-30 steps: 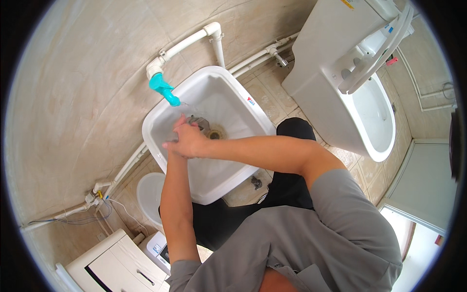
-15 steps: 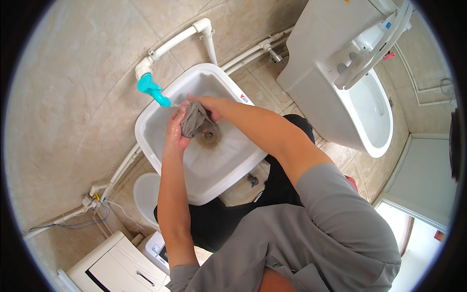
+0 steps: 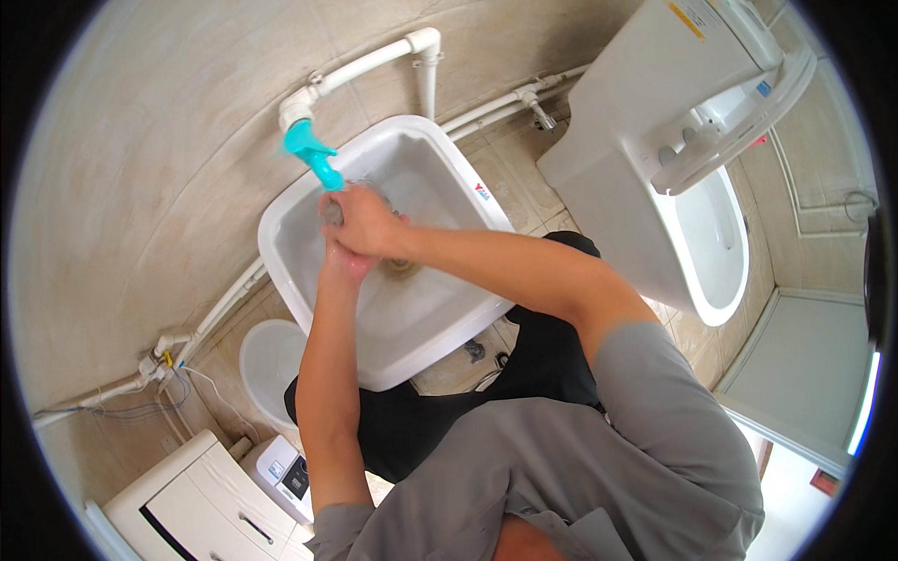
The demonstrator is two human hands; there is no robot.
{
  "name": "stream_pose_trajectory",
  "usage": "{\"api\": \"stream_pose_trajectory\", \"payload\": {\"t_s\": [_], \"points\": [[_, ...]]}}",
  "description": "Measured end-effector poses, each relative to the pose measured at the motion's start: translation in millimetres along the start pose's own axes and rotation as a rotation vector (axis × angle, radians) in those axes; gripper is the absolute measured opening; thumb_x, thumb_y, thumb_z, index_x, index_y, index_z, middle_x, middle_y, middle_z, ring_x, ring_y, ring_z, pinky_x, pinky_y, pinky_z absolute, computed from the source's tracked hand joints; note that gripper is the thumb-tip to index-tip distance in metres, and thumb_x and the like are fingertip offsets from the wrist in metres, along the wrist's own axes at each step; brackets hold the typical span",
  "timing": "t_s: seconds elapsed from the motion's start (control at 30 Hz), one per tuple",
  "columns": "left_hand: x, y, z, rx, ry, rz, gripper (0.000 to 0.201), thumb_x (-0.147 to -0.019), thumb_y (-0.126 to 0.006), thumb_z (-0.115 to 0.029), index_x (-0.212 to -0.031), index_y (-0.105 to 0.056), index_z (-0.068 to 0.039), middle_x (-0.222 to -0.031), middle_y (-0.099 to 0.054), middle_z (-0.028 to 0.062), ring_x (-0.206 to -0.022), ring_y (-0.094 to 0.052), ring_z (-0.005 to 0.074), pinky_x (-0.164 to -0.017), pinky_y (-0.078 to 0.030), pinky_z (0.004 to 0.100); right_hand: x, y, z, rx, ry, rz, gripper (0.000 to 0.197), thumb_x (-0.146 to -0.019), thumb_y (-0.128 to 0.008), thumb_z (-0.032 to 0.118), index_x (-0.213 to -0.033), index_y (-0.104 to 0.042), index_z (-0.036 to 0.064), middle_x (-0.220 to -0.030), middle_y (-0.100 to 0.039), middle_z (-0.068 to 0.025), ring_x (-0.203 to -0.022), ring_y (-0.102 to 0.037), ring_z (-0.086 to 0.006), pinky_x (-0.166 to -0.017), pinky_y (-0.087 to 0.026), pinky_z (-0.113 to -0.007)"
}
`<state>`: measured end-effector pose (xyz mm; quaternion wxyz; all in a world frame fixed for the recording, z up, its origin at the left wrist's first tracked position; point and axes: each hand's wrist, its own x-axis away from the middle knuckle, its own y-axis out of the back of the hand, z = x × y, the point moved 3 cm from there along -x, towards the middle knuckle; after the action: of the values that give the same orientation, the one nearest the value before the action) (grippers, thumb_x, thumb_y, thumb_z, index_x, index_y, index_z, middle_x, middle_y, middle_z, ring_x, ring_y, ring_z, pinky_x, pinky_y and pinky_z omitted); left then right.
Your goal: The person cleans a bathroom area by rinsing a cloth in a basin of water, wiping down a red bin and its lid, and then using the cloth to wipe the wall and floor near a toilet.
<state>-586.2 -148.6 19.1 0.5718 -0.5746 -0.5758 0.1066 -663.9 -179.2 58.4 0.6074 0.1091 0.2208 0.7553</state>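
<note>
Both my hands are pressed together just under the turquoise plastic tap, over the white sink. My right hand is wrapped over a wet, bunched grey cloth, of which only a small piece shows at the far left of the fingers. Below and partly behind it, my left hand grips the same cloth from the left. Most of the cloth and many of the fingers are hidden. Brownish water lies around the drain, next to my hands.
White pipes run along the tiled wall behind the sink. To the right stands a white toilet-like fixture. On the left are a round white bucket and a cream cabinet. A small dark rag lies on the floor.
The cloth was bunched loosely and plainly visible between my hands; now it is squeezed small and mostly covered. My right hand has come left over the left hand. The view has shifted slightly.
</note>
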Motion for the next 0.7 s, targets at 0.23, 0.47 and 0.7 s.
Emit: {"api": "stream_pose_trajectory", "payload": {"t_s": [0.23, 0.47, 0.7], "points": [[-36, 102, -7, 0.042, -0.207, 0.171, 0.040, -0.105, -0.054, -0.046, -0.123, -0.058, -0.011, -0.120, -0.066, 0.0104, -0.104, -0.068, 0.0231, -0.090, -0.058, 0.0463, 22, -2, 56, -0.036, -0.028, 0.165, 0.037, -0.089, -0.072, 0.036, -0.094, -0.067, -0.0003, -0.085, -0.068, -0.0245, -0.082, -0.066, -0.0449, -0.075, -0.051, -0.052], [-25, -3, 19, -0.254, -0.005, -0.219, 0.041, -0.102, -0.061, -0.041, -0.128, -0.058, -0.009, -0.125, -0.066, 0.0120, -0.107, -0.069, 0.0235, -0.087, -0.059, 0.0444, -27, 37, -93, 0.152, -0.386, -0.347, 0.050, -0.097, -0.061, 0.045, -0.103, -0.070, -0.0037, -0.104, -0.069, -0.0299, -0.101, -0.067, -0.0449, -0.088, -0.053, -0.052], [4, 25, -22, -0.994, -0.286, -0.251, 0.060, -0.089, -0.078, -0.033, -0.136, -0.052, -0.006, -0.126, -0.065, 0.0080, -0.110, -0.066, 0.0244, -0.097, -0.052, 0.0427, -41, 47, -75, -0.034, -0.464, -0.057, 0.062, -0.084, -0.082, 0.035, -0.122, -0.061, -0.0091, -0.118, -0.068, -0.0255, -0.109, -0.068, -0.0338, -0.093, -0.054, -0.044]]}}
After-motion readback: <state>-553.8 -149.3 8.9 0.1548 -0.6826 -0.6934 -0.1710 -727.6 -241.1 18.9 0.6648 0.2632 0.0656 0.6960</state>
